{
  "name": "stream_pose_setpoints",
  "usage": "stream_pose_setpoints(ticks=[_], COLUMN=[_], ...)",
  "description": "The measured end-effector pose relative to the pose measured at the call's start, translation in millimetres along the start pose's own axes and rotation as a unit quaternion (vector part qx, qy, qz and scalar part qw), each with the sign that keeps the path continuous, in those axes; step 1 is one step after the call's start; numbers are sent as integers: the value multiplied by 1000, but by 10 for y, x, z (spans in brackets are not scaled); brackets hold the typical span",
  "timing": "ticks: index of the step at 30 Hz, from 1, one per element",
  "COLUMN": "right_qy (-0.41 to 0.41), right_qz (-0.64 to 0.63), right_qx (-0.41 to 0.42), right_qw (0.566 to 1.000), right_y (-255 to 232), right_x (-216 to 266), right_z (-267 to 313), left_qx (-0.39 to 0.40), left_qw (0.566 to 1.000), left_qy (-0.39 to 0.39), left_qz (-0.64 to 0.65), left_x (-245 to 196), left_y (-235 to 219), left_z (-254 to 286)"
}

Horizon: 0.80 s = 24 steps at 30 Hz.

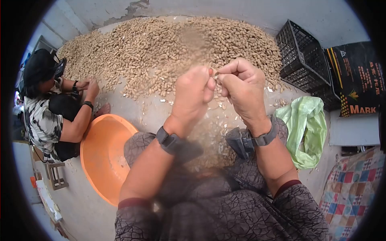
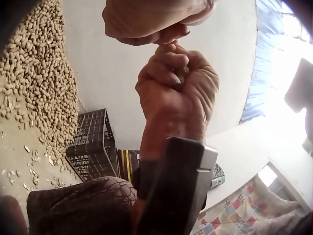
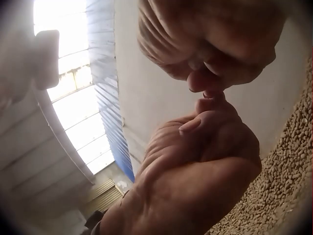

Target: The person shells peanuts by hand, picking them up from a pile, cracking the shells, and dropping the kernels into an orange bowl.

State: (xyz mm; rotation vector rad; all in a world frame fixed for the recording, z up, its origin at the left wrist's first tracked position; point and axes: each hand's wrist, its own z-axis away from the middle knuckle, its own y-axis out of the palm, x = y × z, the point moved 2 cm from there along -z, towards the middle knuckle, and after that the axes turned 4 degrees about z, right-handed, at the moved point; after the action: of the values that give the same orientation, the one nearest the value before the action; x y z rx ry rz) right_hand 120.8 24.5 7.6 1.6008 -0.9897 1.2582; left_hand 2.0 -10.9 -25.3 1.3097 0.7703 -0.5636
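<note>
Before the near edge of the peanut heap point(image 1: 161, 56), the left hand point(image 1: 193, 89) and right hand point(image 1: 244, 82) pinch with curled fingers what seems one peanut point(image 1: 216, 75) between their tips, neither nearer; its long axis I cannot tell.

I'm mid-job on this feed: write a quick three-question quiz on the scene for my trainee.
1. True or false: the left hand and right hand are raised close together.
2. In the head view, which stands at the right end of the peanut pile? A) an orange basin; B) a black crate; C) a patchwork cloth.
3. What colour is the crumpled bag?

Key: 1. True; they pinch what looks like a peanut. 2. B. 3. Green.
</note>
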Motion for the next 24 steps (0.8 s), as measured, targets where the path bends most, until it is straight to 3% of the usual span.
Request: stream_pose_setpoints(ticks=[1, 3, 4, 9, 11, 14, 17, 21, 24], right_qy=[-3, 34, 9, 15, 27, -23, 26, 5, -20], right_qz=[0, -21, -6, 35, 43, 132, 66, 45, 107], right_qx=[2, 128, 170, 116, 84, 81, 105, 119, 86], right_qw=[1000, 991, 985, 992, 995, 988, 992, 992, 990], right_y=[-32, -89, -130, -127, -80, 5, 20, 54, 23], right_x=[77, 190, 195, 269, 250, 197, 184, 230, 182], right_z=[-2, -1, -10, -15, -38, -26, -33, -3, -12], left_qx=[21, 42, 42, 31, -5, 23, 28, 48, 45], left_qw=[999, 997, 997, 999, 988, 975, 991, 998, 997], left_qy=[-18, -33, -36, -12, 48, 80, 45, 11, -48], left_qz=[25, 50, 61, 5, -145, -206, -122, -48, -35], left_x=[-13, -54, -78, -192, -218, -215, -195, -229, -201], left_y=[5, 5, 3, 43, 71, 72, 16, 19, -3], left_z=[-2, 4, 10, 72, 104, 125, 100, 105, 90])
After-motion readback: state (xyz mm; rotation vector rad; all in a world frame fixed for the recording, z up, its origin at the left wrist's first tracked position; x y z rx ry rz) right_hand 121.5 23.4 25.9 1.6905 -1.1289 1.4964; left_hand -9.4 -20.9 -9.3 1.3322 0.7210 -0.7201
